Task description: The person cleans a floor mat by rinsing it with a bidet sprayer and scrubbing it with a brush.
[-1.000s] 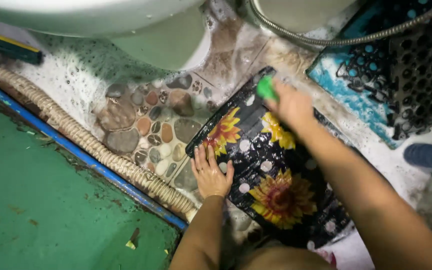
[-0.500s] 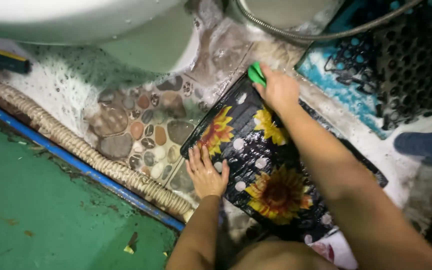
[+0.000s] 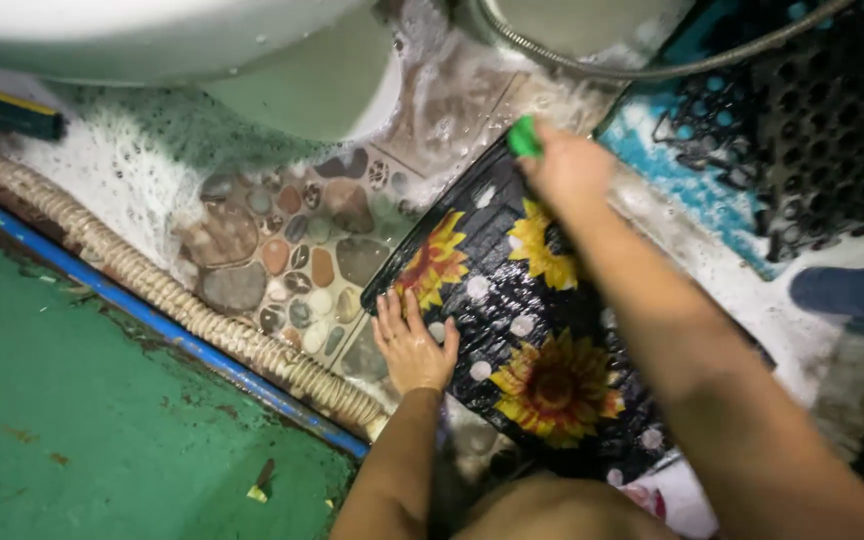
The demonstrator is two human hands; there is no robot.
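On wet pebble-pattern floor (image 3: 282, 255), near centre: black sunflower mat (image 3: 522, 340), soapy and glistening. Left hand (image 3: 412, 345) spread flat, pinning the mat's left edge, gripping nothing. Right hand (image 3: 567, 165) closed around a green scrubber (image 3: 523, 137) at the far corner. Likely risk: slick suds letting the pinned mat skid sideways.

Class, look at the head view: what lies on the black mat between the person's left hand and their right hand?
On the black mat, an orange-and-yellow sunflower and white dots lie between the left hand and right hand, which holds a green scrubber.
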